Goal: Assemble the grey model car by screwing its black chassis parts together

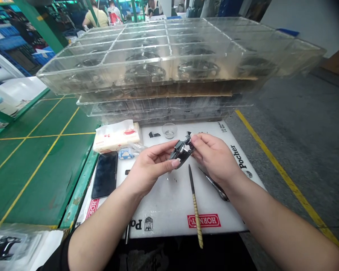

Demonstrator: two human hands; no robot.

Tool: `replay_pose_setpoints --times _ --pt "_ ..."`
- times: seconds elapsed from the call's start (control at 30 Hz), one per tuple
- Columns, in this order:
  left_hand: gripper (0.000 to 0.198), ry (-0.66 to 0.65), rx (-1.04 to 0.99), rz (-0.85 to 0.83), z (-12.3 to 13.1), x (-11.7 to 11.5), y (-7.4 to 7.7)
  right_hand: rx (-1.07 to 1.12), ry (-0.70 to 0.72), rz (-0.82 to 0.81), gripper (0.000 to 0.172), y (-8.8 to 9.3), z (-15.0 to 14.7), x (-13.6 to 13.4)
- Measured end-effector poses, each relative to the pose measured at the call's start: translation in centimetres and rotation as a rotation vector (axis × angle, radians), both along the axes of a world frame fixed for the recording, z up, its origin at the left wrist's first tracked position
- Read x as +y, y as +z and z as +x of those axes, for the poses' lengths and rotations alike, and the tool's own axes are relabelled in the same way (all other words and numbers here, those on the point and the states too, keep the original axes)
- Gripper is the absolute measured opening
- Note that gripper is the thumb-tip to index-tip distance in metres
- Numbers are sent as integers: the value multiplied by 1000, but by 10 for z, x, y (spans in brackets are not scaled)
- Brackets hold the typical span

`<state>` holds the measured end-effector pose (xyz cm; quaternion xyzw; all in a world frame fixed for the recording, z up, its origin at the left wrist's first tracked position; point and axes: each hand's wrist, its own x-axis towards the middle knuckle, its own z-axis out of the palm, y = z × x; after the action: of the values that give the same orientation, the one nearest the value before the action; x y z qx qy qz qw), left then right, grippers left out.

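A small black plastic model part [182, 150], shaped like a car body piece, is held above the middle of a white work board [169, 212] printed with red logos. My left hand [151, 169] grips it from the left, and my right hand [214, 156] pinches its far end between fingers and thumb. Below my right hand, a needle file [194, 203] with a wrapped handle lies on the board. Slim metal tweezers [214, 186] lie partly hidden under my right wrist. A small black piece [154, 134] and a little glass dish [169, 130] sit beyond my hands.
Stacked clear plastic trays [169, 49] with dark parts in their compartments stand behind the board. A phone [104, 175] and a tissue pack [117, 137] lie at its left. A green bench [42, 165] is further left. A person [96, 18] sits in the distance.
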<state>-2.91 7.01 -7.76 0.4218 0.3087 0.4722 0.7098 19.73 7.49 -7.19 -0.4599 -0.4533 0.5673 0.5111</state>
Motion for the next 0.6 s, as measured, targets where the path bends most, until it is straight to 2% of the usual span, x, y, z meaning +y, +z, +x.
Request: replay_pose_setpoints --times 0.17,0.3,0.47,0.6 --pt "58 -41 -12 -23 -2 0 3 137 58 -162 70 6 -1 3" --pt "57 -11 87 55 -4 -1 3 196 81 -231 70 6 1 4" --pt "75 56 409 363 -6 -5 5 235 84 -272 62 6 1 4" --pt "73 135 622 598 -6 -8 10 249 98 -298 64 6 -1 3"
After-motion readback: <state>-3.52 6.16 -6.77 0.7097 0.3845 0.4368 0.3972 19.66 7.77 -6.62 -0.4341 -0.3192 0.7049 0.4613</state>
